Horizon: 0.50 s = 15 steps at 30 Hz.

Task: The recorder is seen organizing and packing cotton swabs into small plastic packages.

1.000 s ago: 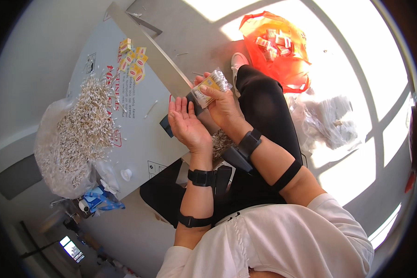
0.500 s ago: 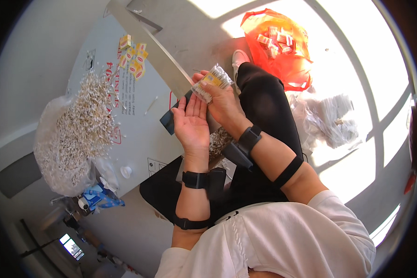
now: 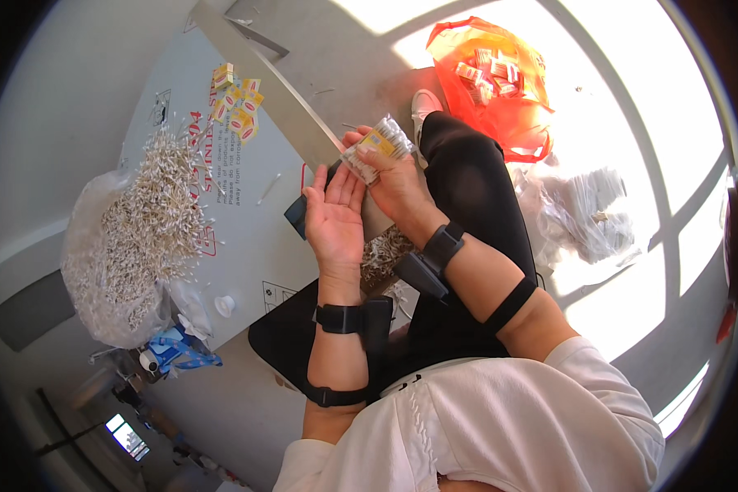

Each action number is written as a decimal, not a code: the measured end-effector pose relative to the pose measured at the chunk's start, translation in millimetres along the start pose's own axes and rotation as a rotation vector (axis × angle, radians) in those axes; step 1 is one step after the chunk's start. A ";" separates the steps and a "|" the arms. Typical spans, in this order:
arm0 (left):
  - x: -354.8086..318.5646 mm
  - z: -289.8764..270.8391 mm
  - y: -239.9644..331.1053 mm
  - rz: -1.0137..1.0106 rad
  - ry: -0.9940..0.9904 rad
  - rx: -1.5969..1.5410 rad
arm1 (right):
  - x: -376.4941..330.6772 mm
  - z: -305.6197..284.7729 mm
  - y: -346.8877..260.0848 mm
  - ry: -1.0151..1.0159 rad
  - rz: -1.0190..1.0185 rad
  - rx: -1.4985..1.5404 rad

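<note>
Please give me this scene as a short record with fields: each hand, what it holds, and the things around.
left hand: open, palm up, fingertips touching the packet
right hand: grip closed on the packet
packet: small, clear, with a yellow label, holding white sticks
pile: loose white sticks on a clear bag, at the person's left
small boxes: yellow, on the grey board
orange bag: on the floor ahead, boxes inside
clear bags: at the right, in sunlight

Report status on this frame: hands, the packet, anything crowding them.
Right hand grips small clear packet with yellow label. Left hand open, palm up, fingertips just under packet. Nothing between them; heap of white sticks lies off to the left.
</note>
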<state>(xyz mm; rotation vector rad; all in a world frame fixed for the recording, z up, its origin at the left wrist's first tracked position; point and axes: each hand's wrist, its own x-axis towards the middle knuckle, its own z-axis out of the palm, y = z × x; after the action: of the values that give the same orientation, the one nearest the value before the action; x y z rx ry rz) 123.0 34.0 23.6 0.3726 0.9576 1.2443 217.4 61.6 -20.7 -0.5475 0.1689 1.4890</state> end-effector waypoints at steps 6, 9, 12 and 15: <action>5.8 -18.3 1.1 0.042 0.075 0.048 | 14.6 6.7 -43.0 0.176 -0.101 0.092; 1.1 -10.2 3.3 0.058 0.046 0.111 | 14.8 4.0 -72.6 0.174 -0.141 0.124; -11.3 -0.9 12.1 0.158 0.085 0.422 | -11.6 21.0 -83.0 0.245 0.097 0.240; -24.7 5.0 28.0 0.506 -0.140 0.854 | -43.7 35.3 -77.2 0.261 0.292 0.156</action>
<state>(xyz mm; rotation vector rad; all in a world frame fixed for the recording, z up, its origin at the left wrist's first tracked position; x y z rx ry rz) 109.0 21.7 56.4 1.4225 1.2884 1.1703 280.3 39.1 47.6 -0.6076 0.5855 1.6649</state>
